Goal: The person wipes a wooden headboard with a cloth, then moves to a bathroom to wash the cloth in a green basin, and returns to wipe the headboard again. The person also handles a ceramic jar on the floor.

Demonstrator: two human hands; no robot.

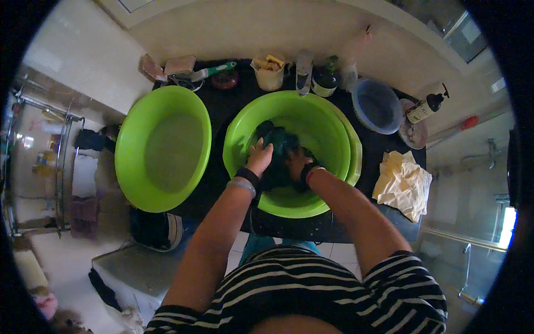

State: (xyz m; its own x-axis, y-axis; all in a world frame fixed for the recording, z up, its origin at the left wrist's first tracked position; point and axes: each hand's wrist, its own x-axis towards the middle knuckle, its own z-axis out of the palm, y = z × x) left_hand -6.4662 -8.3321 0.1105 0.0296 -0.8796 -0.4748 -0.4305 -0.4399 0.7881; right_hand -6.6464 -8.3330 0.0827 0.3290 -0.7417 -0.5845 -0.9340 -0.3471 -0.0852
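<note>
Before me a bunched, wet-looking dark cloth (275, 169) lies in a green plastic basin (329, 117). My left hand (259, 158) is at the cloth's left side, thumb and fingertips showing and its palm side hidden against the fabric. On the cloth's right side my right hand (298, 163) is blurred, with its fingers sunk into the folds. Both hands hold the cloth inside the basin, a short way apart. A second green basin (173, 144), with cloudy water in it, stands to the left.
Behind the basins are a faucet (304, 73), a white cup (269, 77), a dark bottle (325, 81) and a green-handled brush (215, 71). To the right are a bluish plastic tub (376, 106), a pump bottle (425, 107) and a crumpled cream cloth (402, 183). The dark countertop (217, 121) ends near my body.
</note>
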